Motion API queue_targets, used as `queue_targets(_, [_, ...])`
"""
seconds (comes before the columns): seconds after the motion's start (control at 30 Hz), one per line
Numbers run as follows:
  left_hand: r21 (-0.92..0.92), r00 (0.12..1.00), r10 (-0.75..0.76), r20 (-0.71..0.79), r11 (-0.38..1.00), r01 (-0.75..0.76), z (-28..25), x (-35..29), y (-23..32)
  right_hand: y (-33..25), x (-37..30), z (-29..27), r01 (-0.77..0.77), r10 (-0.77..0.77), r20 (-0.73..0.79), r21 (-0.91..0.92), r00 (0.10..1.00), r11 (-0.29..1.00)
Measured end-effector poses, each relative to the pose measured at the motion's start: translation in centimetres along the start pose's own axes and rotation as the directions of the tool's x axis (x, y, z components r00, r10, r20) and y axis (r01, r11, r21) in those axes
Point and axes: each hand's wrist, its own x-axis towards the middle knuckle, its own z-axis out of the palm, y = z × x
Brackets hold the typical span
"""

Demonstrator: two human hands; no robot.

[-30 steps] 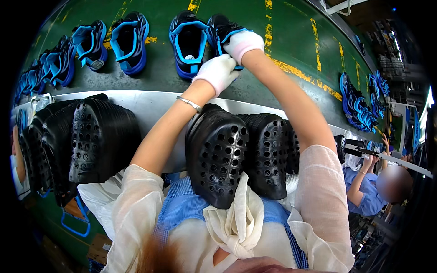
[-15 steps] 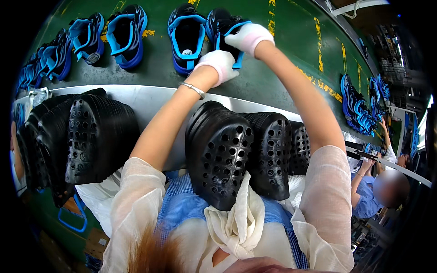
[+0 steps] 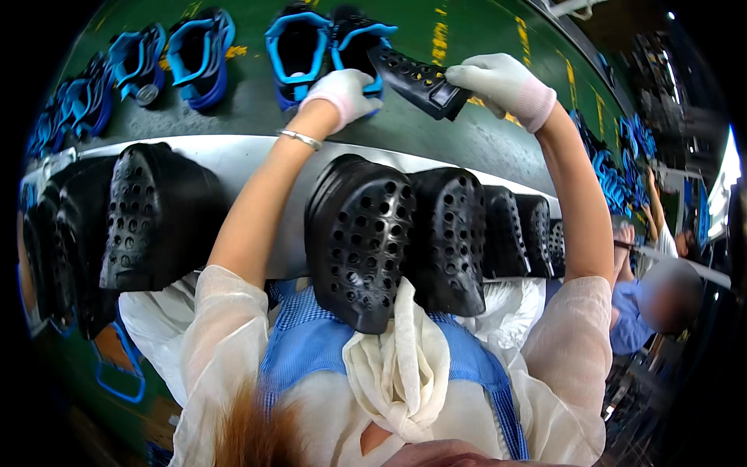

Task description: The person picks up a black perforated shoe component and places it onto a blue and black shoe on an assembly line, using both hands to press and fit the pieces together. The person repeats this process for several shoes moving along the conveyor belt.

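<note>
A black sneaker with bright blue lining [image 3: 360, 37] stands on the green work surface at the far middle. My left hand [image 3: 342, 93], in a white glove, is closed on the heel end of this sneaker. My right hand [image 3: 498, 82], gloved too, pinches the broad end of a black perforated plastic shoe insert [image 3: 422, 84]. The narrower end of the insert lies at the sneaker's opening; I cannot tell whether it is still inside. Just left of my left hand, a matching sneaker [image 3: 297, 47] shows its open collar.
Nested stacks of black perforated inserts [image 3: 362, 241] line a metal ledge [image 3: 264, 167] before me, with another stack [image 3: 156, 218] at left. More sneakers [image 3: 201, 58] stand far left, and others [image 3: 611, 175] at right. A co-worker [image 3: 634, 311] is at the right edge.
My right hand has moved right, away from the sneaker's opening, and the insert now shows in its fingers. My left hand stays at the heel. The whole view has shifted slightly.
</note>
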Motion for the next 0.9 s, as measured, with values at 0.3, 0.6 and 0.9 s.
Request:
queue_targets(0.3, [-0.283,0.998,-0.048,0.046,0.957,0.059,0.6,-0.1,-1.0,12.0,-16.8,-7.9,-0.066,-0.016,-0.472,-0.156,0.881,0.986])
queue_targets(0.6, [-0.184,0.979,-0.198,0.058,0.961,0.205,0.8,0.1,0.8,23.3,-31.9,-4.4,-0.599,0.376,-0.619,-0.196,0.689,0.776])
queue_targets(0.9, [-0.128,0.972,-0.234,0.04,0.963,0.237,1.0,0.6,1.4,25.1,-30.4,-1.3,-0.655,0.478,-0.546,-0.186,0.688,0.732])
